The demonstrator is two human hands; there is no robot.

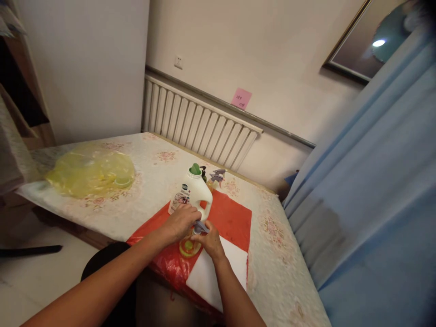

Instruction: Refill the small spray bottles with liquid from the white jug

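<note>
A clear spray bottle point(188, 248) with a grey trigger head point(201, 226) and yellow-green liquid low inside stands close to the table's front edge, on red plastic. My left hand point(184, 220) is closed around the left side of the trigger head. On the other side, the fingers of my right hand point(211, 241) are closed at the head and the neck below it. Just behind my hands is a white detergent jug point(196, 190) with a handle, and something green sits in its mouth. My fingers hide part of the bottle's neck.
More grey spray heads point(217, 176) and a dark pump top stand behind the jug. A red plastic sheet point(235, 213) and a white sheet point(218, 268) lie on the flowered tablecloth point(272, 268). A yellow plastic bag point(90, 170) rests at left; a blue curtain point(368, 181) hangs right.
</note>
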